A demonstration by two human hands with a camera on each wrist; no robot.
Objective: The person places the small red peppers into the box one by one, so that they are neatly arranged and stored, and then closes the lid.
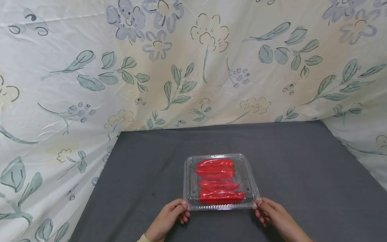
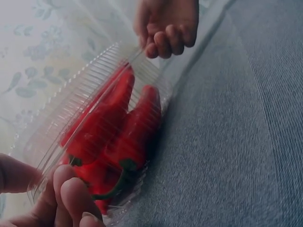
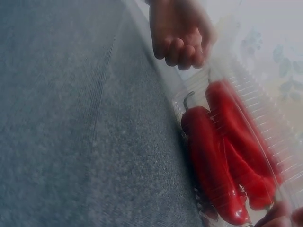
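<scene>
A clear plastic clamshell box (image 1: 222, 207) stands on the grey cloth with several red peppers (image 1: 216, 173) lying crosswise inside, seen through its lid. At its near left corner, my left hand (image 1: 169, 216) pinches the rim between thumb and fingers. My right hand (image 1: 276, 215) pinches the rim at the near right corner the same way. In the left wrist view, green stems show on the peppers (image 2: 102, 127) behind the ribbed wall. The right wrist view shows the peppers (image 3: 208, 161) from the other end; there my right fingers (image 3: 279, 215) are mostly cut off.
Dark grey cloth (image 1: 145, 171) covers the table around the box. A floral-patterned curtain (image 1: 187, 67) hangs behind the table and along both sides.
</scene>
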